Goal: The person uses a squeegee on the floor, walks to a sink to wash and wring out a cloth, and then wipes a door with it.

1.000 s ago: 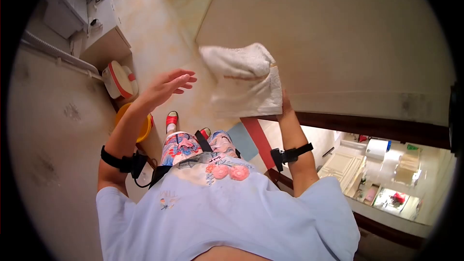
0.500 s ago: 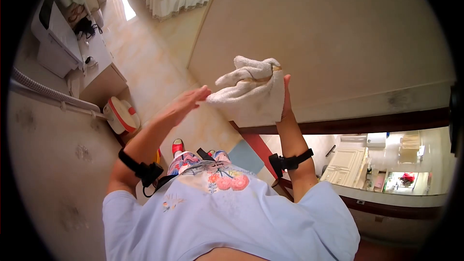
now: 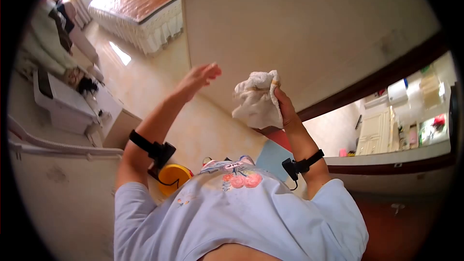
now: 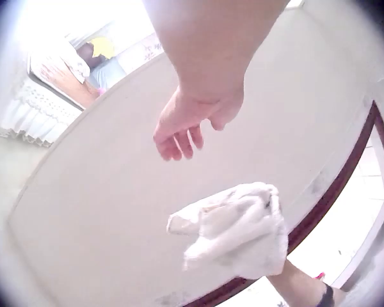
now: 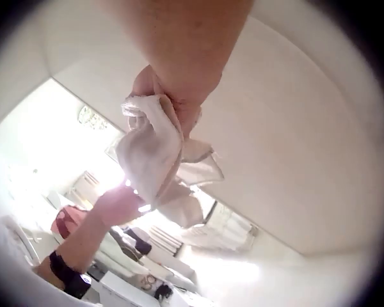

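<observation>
A white cloth (image 3: 255, 102), which looks like a towel with a tan stripe, hangs bunched from my right hand (image 3: 286, 108) in the head view. The thumb lies over its right edge, and in the right wrist view the fingers grip the gathered top of the cloth (image 5: 150, 150). My left hand (image 3: 197, 82) is raised in the air to the left of it, holding nothing. In the left wrist view that hand (image 4: 192, 118) has loosely bent fingers, and a gap separates it from the cloth (image 4: 237, 233).
A pale wall (image 3: 309, 34) stands right in front of my right hand. Beyond on the left is a bed (image 3: 150, 7) with a frilled skirt. A white plastic box (image 3: 65, 101) sits at the left, and a yellow bucket (image 3: 170, 181) stands below my left arm. A doorway shows a cabinet (image 3: 374, 130).
My left hand has moved in close to the cloth and then up and away from it. The cloth, spread wide earlier, is now bunched smaller in my right hand. The view has tilted toward the bed.
</observation>
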`<state>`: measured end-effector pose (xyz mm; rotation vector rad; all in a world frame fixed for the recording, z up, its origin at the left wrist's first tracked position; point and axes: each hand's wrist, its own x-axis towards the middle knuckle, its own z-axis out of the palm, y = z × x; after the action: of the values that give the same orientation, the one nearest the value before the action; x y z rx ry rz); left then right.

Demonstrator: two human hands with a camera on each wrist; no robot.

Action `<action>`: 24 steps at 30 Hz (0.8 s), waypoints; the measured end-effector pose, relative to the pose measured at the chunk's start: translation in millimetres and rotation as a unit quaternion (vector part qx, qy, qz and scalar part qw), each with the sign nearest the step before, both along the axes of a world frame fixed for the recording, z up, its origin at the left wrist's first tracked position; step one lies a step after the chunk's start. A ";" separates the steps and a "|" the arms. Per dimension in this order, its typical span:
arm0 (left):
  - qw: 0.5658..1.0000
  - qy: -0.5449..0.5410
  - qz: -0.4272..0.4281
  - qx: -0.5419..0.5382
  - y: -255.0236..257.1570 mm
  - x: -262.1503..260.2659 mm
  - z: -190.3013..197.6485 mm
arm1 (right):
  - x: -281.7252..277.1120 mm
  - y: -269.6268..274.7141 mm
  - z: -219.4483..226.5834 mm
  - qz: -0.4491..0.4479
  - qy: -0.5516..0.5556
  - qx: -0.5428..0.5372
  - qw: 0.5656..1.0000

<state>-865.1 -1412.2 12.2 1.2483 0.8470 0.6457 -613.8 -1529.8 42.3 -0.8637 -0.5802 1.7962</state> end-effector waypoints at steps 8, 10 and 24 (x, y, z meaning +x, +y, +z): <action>0.960 -0.205 -0.040 -0.186 -33.8 66.7 -13.6 | 29.7 -10.3 12.4 0.046 0.042 0.071 0.996; 0.975 -0.204 0.072 -0.056 -18.0 67.7 -10.9 | 53.1 -8.5 -4.8 0.058 -0.067 0.072 0.993; 0.865 0.186 -0.009 0.465 22.0 64.5 160.1 | 26.4 92.8 90.0 0.036 -0.466 0.319 0.825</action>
<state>-800.6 -1390.3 172.3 2.3134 0.8494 0.8518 -587.4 -1437.0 132.3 -1.1957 -1.7407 0.9876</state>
